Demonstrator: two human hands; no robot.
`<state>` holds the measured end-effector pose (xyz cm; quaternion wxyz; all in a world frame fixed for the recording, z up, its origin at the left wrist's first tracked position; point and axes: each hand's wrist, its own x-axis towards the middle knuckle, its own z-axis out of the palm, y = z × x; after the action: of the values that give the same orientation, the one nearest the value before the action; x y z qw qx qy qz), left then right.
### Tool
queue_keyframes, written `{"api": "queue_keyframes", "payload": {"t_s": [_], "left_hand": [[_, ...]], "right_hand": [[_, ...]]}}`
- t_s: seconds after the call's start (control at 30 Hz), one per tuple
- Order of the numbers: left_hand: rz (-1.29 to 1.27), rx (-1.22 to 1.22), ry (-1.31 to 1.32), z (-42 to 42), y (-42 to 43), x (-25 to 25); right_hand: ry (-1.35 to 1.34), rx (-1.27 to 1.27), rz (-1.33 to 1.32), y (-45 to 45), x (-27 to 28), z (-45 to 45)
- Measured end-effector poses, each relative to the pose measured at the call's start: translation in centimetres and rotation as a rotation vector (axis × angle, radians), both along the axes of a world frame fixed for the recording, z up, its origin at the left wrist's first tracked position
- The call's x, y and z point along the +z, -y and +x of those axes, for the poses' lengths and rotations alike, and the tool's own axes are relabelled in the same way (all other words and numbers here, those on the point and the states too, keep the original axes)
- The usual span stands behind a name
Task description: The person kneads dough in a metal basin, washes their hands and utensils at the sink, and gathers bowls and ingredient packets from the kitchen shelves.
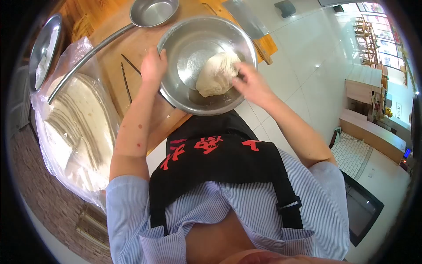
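A large steel bowl (pixel 178 88) stands at the table's edge, in front of the black apron. Inside it, toward the right, lies a pale lump of dough (pixel 215 75). My left hand (pixel 154 65) grips the bowl's left rim, thumb on the edge. My right hand (pixel 250 83) reaches over the right rim, its curled fingers pinching the dough's right side.
A steel ladle (pixel 154 12) with a long handle crosses the upper left. Chopsticks (pixel 126 82) lie on the wooden table (pixel 112 57). Stacked pale sheets in a plastic bag (pixel 79 119) and another metal bowl (pixel 45 53) are at left. A cleaver (pixel 246 18) lies behind the bowl.
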<state>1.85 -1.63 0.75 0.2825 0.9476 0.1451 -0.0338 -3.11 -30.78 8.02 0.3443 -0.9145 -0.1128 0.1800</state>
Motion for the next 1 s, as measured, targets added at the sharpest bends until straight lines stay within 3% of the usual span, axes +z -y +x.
{"api": "queue_keyframes", "payload": {"t_s": [0.03,0.13,0.17,0.27,0.5,0.6,0.83,0.93,1.0], "left_hand": [[0.001,-0.010,0.021,0.1,0.0,0.0],[0.008,-0.021,0.018,0.0,-0.1,0.0],[0.006,-0.015,-0.017,0.1,0.0,0.4],[-0.014,0.005,-0.090,0.4,0.2,1.1],[-0.003,-0.038,-0.100,0.7,-0.5,0.2],[0.011,-0.033,-0.039,0.3,-0.3,-0.7],[0.026,0.039,-0.063,-0.3,0.1,-0.2],[-0.006,0.042,-0.073,0.1,0.2,0.9],[-0.016,0.042,-0.054,-0.3,0.0,0.6]], "right_hand": [[0.067,-0.200,0.056,0.5,-1.3,0.5],[-0.071,-0.539,0.117,-1.7,-7.7,3.6],[-0.090,-0.527,-0.024,-3.6,-8.8,4.4],[0.050,-0.378,-0.331,-7.1,-7.9,5.6],[0.391,0.273,-0.340,-8.1,-9.7,10.4],[0.301,0.380,-0.373,-8.4,-9.9,12.3],[0.378,0.232,-0.434,-9.2,-10.0,11.7],[-0.059,0.300,-0.450,-9.3,-5.6,11.3],[-0.144,0.494,-0.441,-7.6,-1.8,10.6]]}}
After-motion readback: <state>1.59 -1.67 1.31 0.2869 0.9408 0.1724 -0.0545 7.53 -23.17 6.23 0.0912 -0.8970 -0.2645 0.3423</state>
